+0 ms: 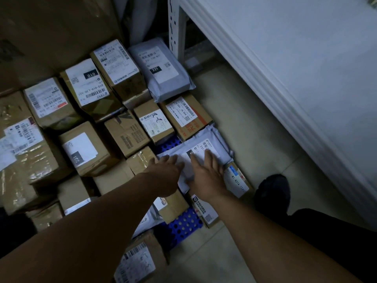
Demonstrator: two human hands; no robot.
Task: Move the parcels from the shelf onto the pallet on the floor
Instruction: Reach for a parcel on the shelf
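Observation:
A grey poly-bag parcel point(212, 139) with a white label lies on the blue perforated pallet point(183, 223) at its right edge. My left hand point(165, 172) and my right hand point(208, 174) both lie flat on this bag with straight fingers, side by side. Several brown cardboard parcels point(85, 152) with shipping labels fill the pallet to the left and behind. Another grey bag marked 231 point(161, 68) sits at the far end. The white shelf board point(306, 68) runs along the right.
A white slotted shelf post point(176, 27) stands behind the far grey bag. Pale floor tiles point(244, 119) lie between pallet and shelf. My dark shoe point(273, 193) stands on the tiles just right of the pallet. Large cartons point(51, 27) rise at the back left.

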